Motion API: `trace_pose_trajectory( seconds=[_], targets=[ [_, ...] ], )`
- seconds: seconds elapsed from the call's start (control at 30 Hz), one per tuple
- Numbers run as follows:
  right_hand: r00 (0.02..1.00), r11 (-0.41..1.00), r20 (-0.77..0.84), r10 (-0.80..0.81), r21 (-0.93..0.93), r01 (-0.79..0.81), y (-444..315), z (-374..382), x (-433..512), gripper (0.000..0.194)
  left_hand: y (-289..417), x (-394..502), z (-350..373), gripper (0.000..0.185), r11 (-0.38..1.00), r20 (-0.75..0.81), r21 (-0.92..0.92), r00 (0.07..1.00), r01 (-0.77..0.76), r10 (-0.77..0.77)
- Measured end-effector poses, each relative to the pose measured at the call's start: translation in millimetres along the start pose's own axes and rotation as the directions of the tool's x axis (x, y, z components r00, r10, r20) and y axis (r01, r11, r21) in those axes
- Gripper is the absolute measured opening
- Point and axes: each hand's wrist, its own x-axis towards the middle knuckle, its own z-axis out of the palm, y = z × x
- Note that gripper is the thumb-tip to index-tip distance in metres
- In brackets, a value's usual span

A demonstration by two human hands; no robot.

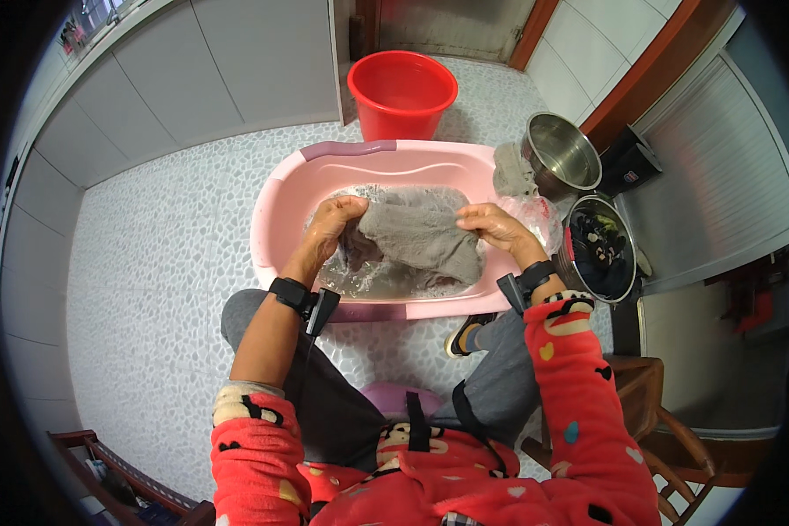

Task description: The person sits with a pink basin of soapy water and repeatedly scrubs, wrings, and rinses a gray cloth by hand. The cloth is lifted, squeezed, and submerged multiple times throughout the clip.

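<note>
A wet grey cloth (pixel 414 237) is stretched between my hands over a pink plastic tub (pixel 275 230). My left hand (pixel 332 223) pinches its upper left corner between thumb and fingers. At the cloth's upper right edge, my right hand (pixel 494 227) has its fingertips on the fabric, palm partly turned up. Below lies soapy, cloudy water (pixel 368 284), with more grey fabric at the back and a darker bunched piece under the left part of the cloth. The cloth's lower edge hangs at the water.
Behind the tub stands a red bucket (pixel 401 115). To the right are a steel pot (pixel 565 154), a folded grey cloth (pixel 513 169), a clear plastic bag (pixel 540 220) and a steel basin with dark clothes (pixel 601 250). A wooden chair (pixel 684 440) is at the lower right.
</note>
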Motion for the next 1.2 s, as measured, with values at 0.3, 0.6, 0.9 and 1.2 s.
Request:
trace_pose_trajectory(
  seconds=[0.3,0.6,0.9,1.2],
  targets=[
    [0.963,0.965,0.050,-0.263,0.031,0.262,-25.9,13.6,2.2,0.012,12.8,-14.3,1.8,0.032,0.890,0.217,0.455,0.972,-0.015,-0.094],
    [0.945,0.966,0.232,-0.231,0.166,0.196,-25.8,65.8,12.5,0.017,-10.9,-13.3,39.6,0.038,0.780,0.218,0.613,0.922,0.126,-0.319],
    [0.948,0.970,0.318,-0.017,-0.223,0.092,-4.3,47.3,30.8,0.037,-13.3,-24.8,45.0,0.030,0.969,0.140,-0.191,0.981,0.158,-0.133],
    [0.871,0.536,0.319,0.373,-0.841,0.079,52.9,32.5,39.5,0.056,-14.1,-44.7,26.9,0.025,0.816,0.070,-0.526,0.968,0.240,-0.240]
  ],
)
